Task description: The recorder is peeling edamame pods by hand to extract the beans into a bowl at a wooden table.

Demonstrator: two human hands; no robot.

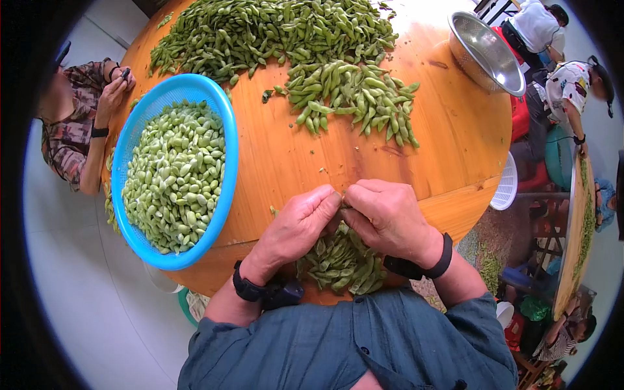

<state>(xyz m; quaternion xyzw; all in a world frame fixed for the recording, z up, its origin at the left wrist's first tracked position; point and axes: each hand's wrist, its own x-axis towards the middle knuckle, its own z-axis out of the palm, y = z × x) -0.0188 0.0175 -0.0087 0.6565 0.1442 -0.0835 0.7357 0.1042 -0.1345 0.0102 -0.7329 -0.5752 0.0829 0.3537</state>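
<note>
My left hand and my right hand meet fingertip to fingertip near the table's front edge. Between them they pinch something small, mostly hidden by the fingers, likely a soybean pod. Just below the hands lies a heap of opened, flattened green pods, close against my shirt. To the left a blue plastic colander holds a mound of shelled green soybeans. Whole green soybean pods form a small pile beyond my hands, next to a far larger pile at the back.
A steel colander stands at the back right of the round wooden table. Across the left edge sits a person with hands at the tabletop. Past the right edge are a white basket, more people and another table bearing pods.
</note>
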